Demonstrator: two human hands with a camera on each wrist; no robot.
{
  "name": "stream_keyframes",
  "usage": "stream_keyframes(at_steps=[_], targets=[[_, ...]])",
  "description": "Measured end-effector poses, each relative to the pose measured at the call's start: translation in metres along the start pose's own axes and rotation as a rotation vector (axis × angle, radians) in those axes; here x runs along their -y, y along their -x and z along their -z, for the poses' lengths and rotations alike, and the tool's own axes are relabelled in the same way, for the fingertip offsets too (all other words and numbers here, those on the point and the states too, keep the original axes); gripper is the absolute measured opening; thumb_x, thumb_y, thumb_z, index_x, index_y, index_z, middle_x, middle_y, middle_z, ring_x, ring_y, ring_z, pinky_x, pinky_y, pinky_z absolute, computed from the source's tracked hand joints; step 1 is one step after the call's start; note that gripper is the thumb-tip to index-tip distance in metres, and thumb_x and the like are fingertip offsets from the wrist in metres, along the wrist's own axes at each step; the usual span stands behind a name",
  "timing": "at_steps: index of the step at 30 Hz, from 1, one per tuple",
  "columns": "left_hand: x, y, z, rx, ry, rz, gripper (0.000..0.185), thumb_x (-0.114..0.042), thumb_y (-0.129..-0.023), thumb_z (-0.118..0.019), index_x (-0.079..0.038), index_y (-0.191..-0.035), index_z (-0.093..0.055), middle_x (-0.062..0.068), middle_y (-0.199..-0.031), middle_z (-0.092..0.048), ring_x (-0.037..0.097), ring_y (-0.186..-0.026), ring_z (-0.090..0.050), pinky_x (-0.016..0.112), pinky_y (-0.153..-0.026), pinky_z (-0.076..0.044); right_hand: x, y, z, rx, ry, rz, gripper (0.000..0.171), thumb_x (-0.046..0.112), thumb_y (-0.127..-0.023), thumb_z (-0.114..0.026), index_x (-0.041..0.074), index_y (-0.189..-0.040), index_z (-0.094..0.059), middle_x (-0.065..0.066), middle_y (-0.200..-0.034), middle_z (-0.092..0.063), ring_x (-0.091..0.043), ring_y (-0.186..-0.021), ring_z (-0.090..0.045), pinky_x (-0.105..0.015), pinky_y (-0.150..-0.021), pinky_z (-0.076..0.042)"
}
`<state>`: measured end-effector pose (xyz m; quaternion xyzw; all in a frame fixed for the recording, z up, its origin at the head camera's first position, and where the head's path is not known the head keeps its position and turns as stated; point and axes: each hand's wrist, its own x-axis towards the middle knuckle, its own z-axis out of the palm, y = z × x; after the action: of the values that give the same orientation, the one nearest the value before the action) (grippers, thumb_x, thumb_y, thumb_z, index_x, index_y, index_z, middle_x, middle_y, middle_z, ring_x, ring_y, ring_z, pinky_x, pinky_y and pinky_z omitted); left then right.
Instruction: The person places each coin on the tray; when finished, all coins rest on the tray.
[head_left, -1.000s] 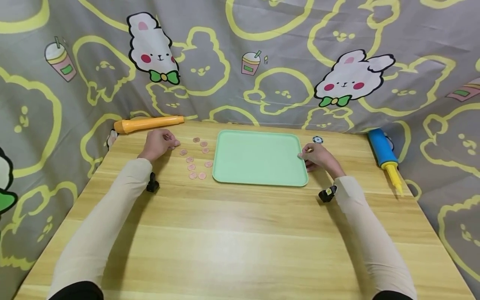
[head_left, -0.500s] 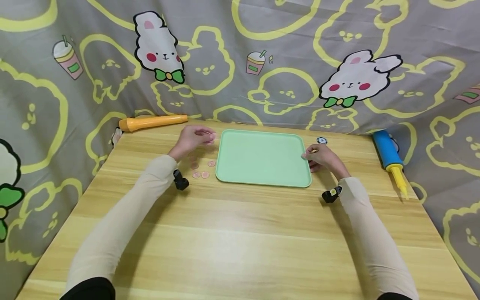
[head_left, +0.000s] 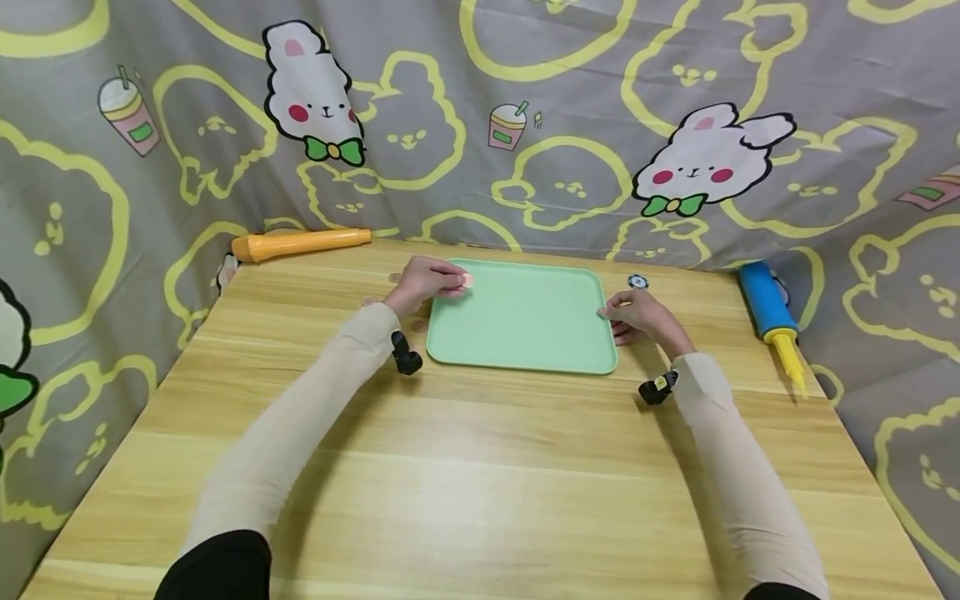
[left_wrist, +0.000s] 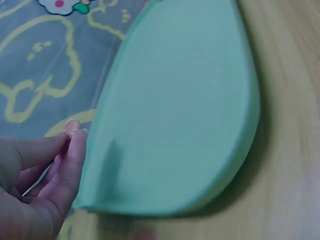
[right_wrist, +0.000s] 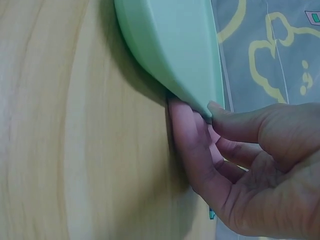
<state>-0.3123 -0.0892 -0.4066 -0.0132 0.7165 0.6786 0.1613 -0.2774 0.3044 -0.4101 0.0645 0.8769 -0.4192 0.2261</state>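
My left hand (head_left: 426,282) pinches a copper-pink coin (left_wrist: 71,126) between thumb and fingertips, above the left rim of a pale green tray (head_left: 525,321). In the left wrist view the tray's inner surface is bare where it shows. My right hand (head_left: 639,315) grips the tray's right edge, thumb on the rim and fingers underneath, as the right wrist view (right_wrist: 215,135) shows. A few more coins (head_left: 370,301) lie on the table left of the tray, partly hidden behind the left hand and wrist.
A blue-and-white chip (head_left: 637,282) lies behind the right hand. An orange microphone-shaped object (head_left: 300,244) sits at the back left. At the right edge rests a blue-and-yellow hand pump (head_left: 772,312). A patterned grey curtain (head_left: 420,125) encloses the wooden table (head_left: 465,475).
My left hand has moved right from the coins' left side to over the tray's left rim, carrying a coin. The right hand has stayed on the tray's edge.
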Motion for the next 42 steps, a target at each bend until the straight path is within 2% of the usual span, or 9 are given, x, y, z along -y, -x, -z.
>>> stream_keyframes(at_steps=[5,10,14,22,27,30,35,38,42], targets=[[0.008,-0.013,-0.019,0.005,-0.053,0.025,0.027,0.005,-0.095,-0.073,0.009,-0.122,-0.073,0.028,-0.123,-0.071,0.018,-0.080,-0.079,0.035,-0.089,-0.062,-0.003,0.000,0.002,-0.005,0.002,-0.022,0.043,0.024,-0.109,-0.058,-0.007,-0.137,-0.049,-0.011,-0.092,-0.060,-0.014,-0.072,-0.066,-0.032,-0.071,-0.064],[0.009,-0.021,-0.035,-0.047,-0.108,-0.006,0.020,0.005,-0.094,-0.074,0.009,-0.114,-0.075,0.027,-0.117,-0.074,0.028,-0.090,-0.079,0.035,-0.085,-0.064,-0.005,-0.001,0.002,0.004,-0.015,-0.031,0.040,0.023,-0.109,-0.058,-0.007,-0.134,-0.050,-0.010,-0.091,-0.060,-0.013,-0.073,-0.066,-0.033,-0.072,-0.064],[0.009,-0.021,-0.041,-0.092,-0.127,-0.019,0.018,0.004,-0.093,-0.076,0.010,-0.110,-0.076,0.027,-0.112,-0.075,0.030,-0.089,-0.079,0.035,-0.083,-0.064,-0.004,-0.002,0.002,0.008,-0.011,-0.031,0.039,0.023,-0.109,-0.059,-0.006,-0.134,-0.050,-0.009,-0.091,-0.062,-0.013,-0.073,-0.067,-0.033,-0.072,-0.064],[0.015,-0.026,-0.040,-0.178,-0.161,0.003,0.013,0.000,-0.094,-0.077,0.007,-0.105,-0.078,0.019,-0.096,-0.079,0.011,-0.063,-0.074,0.025,-0.069,-0.063,0.001,-0.003,0.000,0.005,-0.014,-0.012,0.036,0.022,-0.109,-0.059,-0.006,-0.130,-0.052,-0.011,-0.089,-0.060,-0.015,-0.072,-0.067,-0.033,-0.071,-0.064],[0.013,-0.028,-0.041,-0.200,-0.290,-0.013,0.007,-0.003,-0.093,-0.077,0.004,-0.095,-0.077,0.014,-0.084,-0.078,0.010,-0.055,-0.070,0.023,-0.063,-0.061,0.000,-0.004,-0.003,0.006,-0.032,-0.028,0.035,0.022,-0.109,-0.058,-0.005,-0.131,-0.052,-0.010,-0.088,-0.060,-0.014,-0.071,-0.066,-0.032,-0.071,-0.064],[0.012,-0.028,-0.042,-0.221,-0.351,-0.021,0.008,-0.005,-0.091,-0.080,0.002,-0.089,-0.076,0.015,-0.085,-0.079,0.011,-0.054,-0.070,0.024,-0.061,-0.061,0.001,-0.005,-0.003,0.006,-0.034,-0.032,0.036,0.022,-0.110,-0.058,-0.006,-0.132,-0.051,-0.009,-0.087,-0.061,-0.014,-0.070,-0.067,-0.032,-0.071,-0.064],[0.011,-0.028,-0.040,-0.239,-0.366,0.010,0.009,-0.005,-0.092,-0.079,0.000,-0.087,-0.075,0.014,-0.085,-0.079,0.014,-0.057,-0.072,0.026,-0.061,-0.061,0.004,-0.005,-0.005,0.004,-0.017,-0.026,0.038,0.023,-0.110,-0.058,-0.006,-0.134,-0.050,-0.010,-0.090,-0.060,-0.014,-0.072,-0.066,-0.032,-0.071,-0.064],[0.010,-0.025,-0.036,-0.226,-0.341,0.011,0.007,-0.004,-0.094,-0.076,0.002,-0.090,-0.075,0.014,-0.082,-0.078,0.015,-0.059,-0.073,0.027,-0.063,-0.062,0.005,-0.005,-0.005,0.001,-0.008,-0.021,0.039,0.023,-0.110,-0.058,-0.006,-0.134,-0.050,-0.011,-0.093,-0.060,-0.014,-0.074,-0.065,-0.032,-0.071,-0.064],[0.007,-0.018,-0.030,-0.168,-0.306,-0.024,0.010,-0.003,-0.098,-0.068,0.006,-0.100,-0.074,0.019,-0.087,-0.076,0.021,-0.067,-0.075,0.031,-0.069,-0.064,0.002,-0.004,-0.004,-0.012,-0.011,-0.029,0.039,0.023,-0.109,-0.058,-0.007,-0.134,-0.050,-0.010,-0.090,-0.062,-0.013,-0.071,-0.067,-0.031,-0.070,-0.064]])
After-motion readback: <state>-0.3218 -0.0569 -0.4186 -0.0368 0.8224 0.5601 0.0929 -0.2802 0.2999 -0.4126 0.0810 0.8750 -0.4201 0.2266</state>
